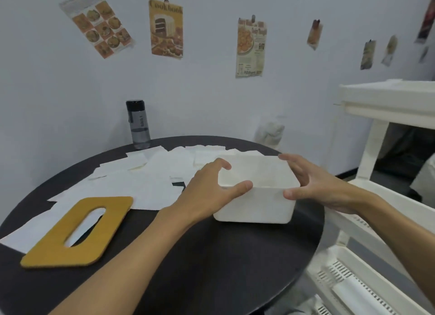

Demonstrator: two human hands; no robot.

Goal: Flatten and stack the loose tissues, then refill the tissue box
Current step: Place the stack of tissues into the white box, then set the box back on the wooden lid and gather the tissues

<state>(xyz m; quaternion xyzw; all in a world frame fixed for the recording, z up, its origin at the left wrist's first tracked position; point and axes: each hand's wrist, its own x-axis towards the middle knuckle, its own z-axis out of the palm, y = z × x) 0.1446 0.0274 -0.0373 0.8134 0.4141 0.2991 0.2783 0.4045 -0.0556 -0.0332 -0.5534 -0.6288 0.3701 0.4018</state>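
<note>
A white open-topped tissue box (255,205) stands on the right half of the round dark table (211,256). My left hand (211,187) grips its left rim, thumb on the near edge and fingers curled over the far side. My right hand (313,185) holds its right end, thumb on the near corner. The box's mustard-yellow lid (54,244) with an oval slot lies flat at the front left, partly on tissues. Several loose white tissues (141,175) lie spread and overlapping across the back and left of the table. The inside of the box is hidden.
A dark water bottle (138,124) stands at the table's back edge against the wall. A white tiered shelf cart (386,150) stands close to the right of the table. A crumpled white item (270,133) hangs on the wall behind.
</note>
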